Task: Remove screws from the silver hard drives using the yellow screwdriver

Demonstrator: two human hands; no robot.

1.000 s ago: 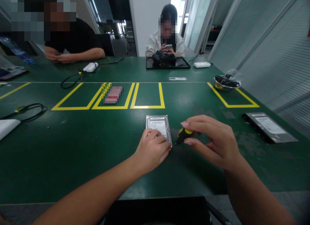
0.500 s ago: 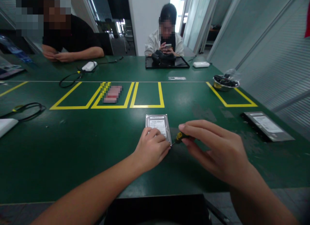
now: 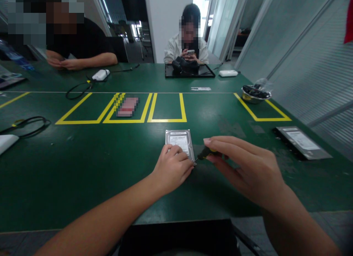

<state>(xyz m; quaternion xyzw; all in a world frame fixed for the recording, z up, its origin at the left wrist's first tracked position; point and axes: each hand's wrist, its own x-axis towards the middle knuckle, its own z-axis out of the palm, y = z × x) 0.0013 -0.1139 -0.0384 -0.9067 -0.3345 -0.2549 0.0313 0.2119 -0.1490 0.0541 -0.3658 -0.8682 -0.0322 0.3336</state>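
Holding a silver hard drive (image 3: 180,136) flat on the green table (image 3: 82,175) with the left hand (image 3: 173,169), fingers bent and closed over the near part, leaving the far part and some of the white label in sight. Pinching a black-and-yellow screwdriver (image 3: 204,152) between thumb and fingertips of the right hand (image 3: 248,168), just right of the hard drive, with the tip aimed at the near right corner; too small there to tell contact with a screw. Have a 2nd drive (image 3: 303,142) well apart at right, label up. See 3 yellow tape frames (image 3: 167,120) side by side beyond the hard drive, with a blurred pink item (image 3: 128,106) in the middle 1, and a metal bowl (image 3: 256,99) of dark things far right. Across the far edge, see 2 people: 1 at left in a black top (image 3: 92,39), 1 near the center with a phone (image 3: 191,52), behind a black tray (image 3: 168,73).
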